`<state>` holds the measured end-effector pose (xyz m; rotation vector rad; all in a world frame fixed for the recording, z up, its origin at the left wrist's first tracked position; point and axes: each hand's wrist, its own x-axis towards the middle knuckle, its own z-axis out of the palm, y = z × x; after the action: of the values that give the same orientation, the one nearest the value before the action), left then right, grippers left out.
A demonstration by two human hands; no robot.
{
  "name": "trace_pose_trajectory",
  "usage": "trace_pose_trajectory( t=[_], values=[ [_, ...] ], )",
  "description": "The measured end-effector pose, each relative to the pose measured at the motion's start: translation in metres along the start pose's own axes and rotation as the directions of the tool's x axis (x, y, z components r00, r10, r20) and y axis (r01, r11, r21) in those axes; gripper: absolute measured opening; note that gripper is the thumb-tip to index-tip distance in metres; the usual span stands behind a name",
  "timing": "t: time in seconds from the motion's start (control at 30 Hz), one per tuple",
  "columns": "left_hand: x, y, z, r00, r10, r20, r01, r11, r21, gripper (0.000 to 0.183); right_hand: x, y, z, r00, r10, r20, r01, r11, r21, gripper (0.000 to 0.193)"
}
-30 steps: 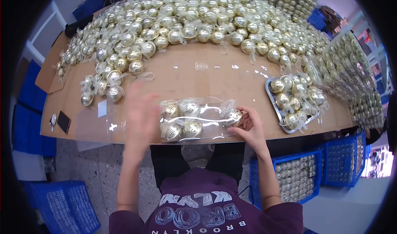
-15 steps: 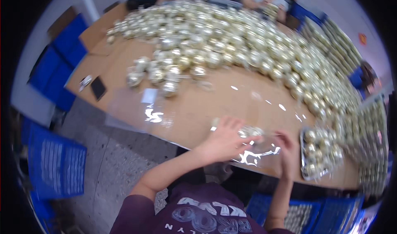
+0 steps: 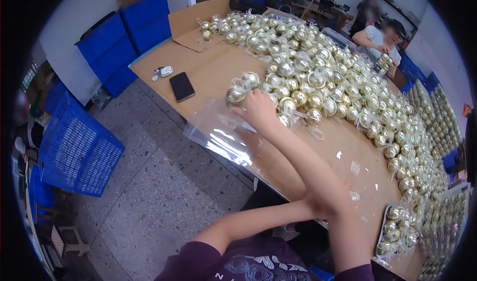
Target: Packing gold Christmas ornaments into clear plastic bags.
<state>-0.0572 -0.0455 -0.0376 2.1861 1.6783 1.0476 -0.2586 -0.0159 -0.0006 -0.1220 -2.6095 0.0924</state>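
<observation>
My right hand (image 3: 259, 111) reaches across to the near-left end of a large heap of shiny gold and silver ball ornaments (image 3: 323, 77). Its thumb and fingers close round a gold ball ornament (image 3: 235, 94) at the heap's edge. From the lower left, my left forearm (image 3: 271, 214) runs under my right forearm; the left hand and its fingers are hidden there. Just beyond that crossing a small clear, shiny piece (image 3: 354, 196) shows on the table. A clear plastic sheet (image 3: 218, 132) lies below my right hand, partly over the table edge.
A black phone (image 3: 182, 86) and keys (image 3: 162, 72) lie at the table's left. A clear tray (image 3: 380, 241) of ball ornaments stands at the right, beside stacked filled trays (image 3: 442, 226). Blue crates (image 3: 82, 144) stand on the floor. Across the table, a person (image 3: 380, 40) handles ornaments.
My right hand has moved far left and up to the ornaments, crossing over my left arm. My left hand has gone out of sight behind it. The view has swung left.
</observation>
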Motion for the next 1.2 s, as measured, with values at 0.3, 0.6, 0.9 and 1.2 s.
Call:
trace_pose_trajectory(
  t=[0.3, 0.6, 0.9, 1.2],
  values=[
    [0.004, -0.009, 0.048, 0.992, 0.122, 0.003, -0.122, 0.991, 0.046, 0.04, 0.011, 0.012, 0.023, 0.987, 0.146, -0.068, -0.112, 0.928, 0.355, 0.057],
    [0.002, 0.007, -0.01, 0.991, -0.013, 0.132, -0.001, 0.994, 0.105, 0.03, -0.196, 0.067, -0.198, 0.947, 0.166, -0.274, -0.207, 0.97, -0.127, 0.055],
    [0.014, 0.015, -0.019, 0.974, 0.071, 0.216, -0.131, 0.951, 0.279, 0.038, -0.383, 0.083, -0.235, 0.626, 0.746, -0.228, -0.76, 0.516, -0.396, 0.055],
    [0.013, 0.021, -0.018, 0.971, 0.044, 0.236, -0.115, 0.949, 0.293, 0.038, -0.427, 0.066, -0.243, 0.589, 0.788, 0.179, -0.797, 0.531, 0.288, 0.07]
  ],
)
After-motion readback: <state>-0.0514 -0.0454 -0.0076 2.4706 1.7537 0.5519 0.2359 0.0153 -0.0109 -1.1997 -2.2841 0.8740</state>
